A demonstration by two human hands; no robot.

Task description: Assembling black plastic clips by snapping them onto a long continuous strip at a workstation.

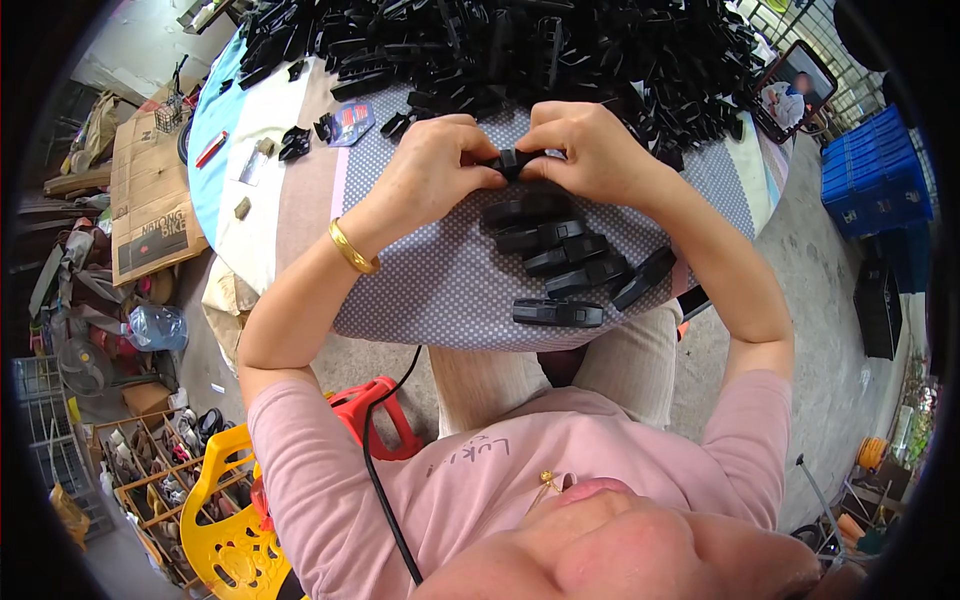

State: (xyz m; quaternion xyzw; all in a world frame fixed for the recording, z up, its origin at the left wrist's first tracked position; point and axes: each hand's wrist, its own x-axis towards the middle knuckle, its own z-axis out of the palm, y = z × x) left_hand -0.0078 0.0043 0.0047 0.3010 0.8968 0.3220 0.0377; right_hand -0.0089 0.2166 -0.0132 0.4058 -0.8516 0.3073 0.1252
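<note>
Between the left hand and right hand, a small black plastic piece, smooth with a faint sheen; nearer the body than both, chunky black plastic parts, semi-gloss; beneath the hands, matt grey dotted cloth; just behind the left hand, a polished gold-coloured metal bangle; well left of it, dull brown cardboard

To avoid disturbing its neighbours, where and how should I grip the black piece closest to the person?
Probably pinch the black piece by its left end, coming from the left: it lies crosswise, that end is free, and other black pieces lie near its right half.
</note>
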